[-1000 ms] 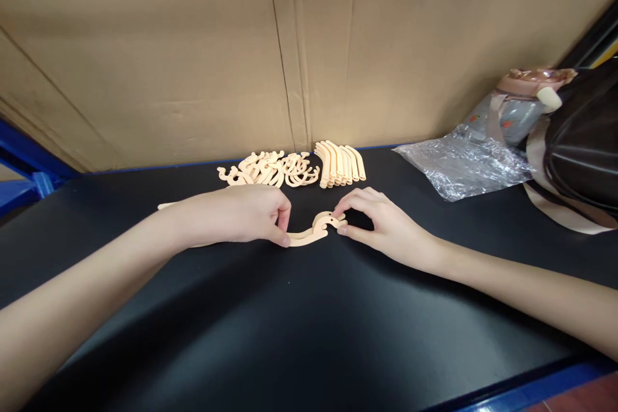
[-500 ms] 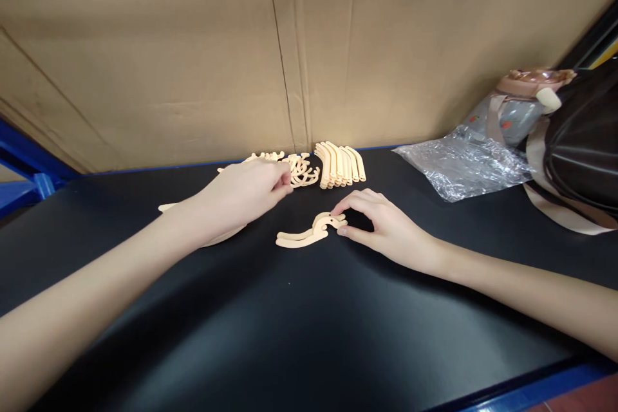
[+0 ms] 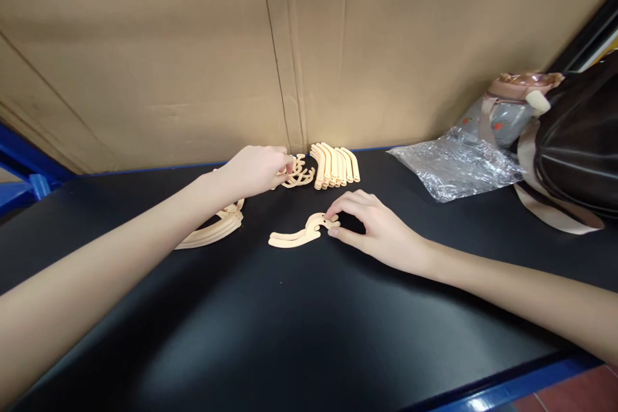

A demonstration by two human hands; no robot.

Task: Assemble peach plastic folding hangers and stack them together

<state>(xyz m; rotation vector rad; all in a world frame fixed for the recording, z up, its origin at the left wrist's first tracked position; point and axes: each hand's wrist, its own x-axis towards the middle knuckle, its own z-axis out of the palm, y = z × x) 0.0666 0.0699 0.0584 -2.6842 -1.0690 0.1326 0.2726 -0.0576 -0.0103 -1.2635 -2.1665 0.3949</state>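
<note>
My right arm comes in from the lower right, its hand (image 3: 376,225) pointing left, thumb and index finger pinching the right end of a wooden shape (image 3: 292,243) that lies on the black desk (image 3: 299,322) before me, its curved legs stretching left. My left arm reaches up and across from the lower left, the left hand (image 3: 261,169) over a pile of small wooden hooks (image 3: 303,176), fingers bent down; I can't tell whether they grip one. Partly hidden behind that forearm lies a stack of curved pieces (image 3: 215,232). A row of bent bars (image 3: 335,167) sits just right of the pile, near the cardboard (image 3: 183,45) along the back edge. A broad stretch of desk runs from the shape to the blue near edge (image 3: 506,383); off right, well apart from my hand, lies a clear plastic bag (image 3: 454,164).
</note>
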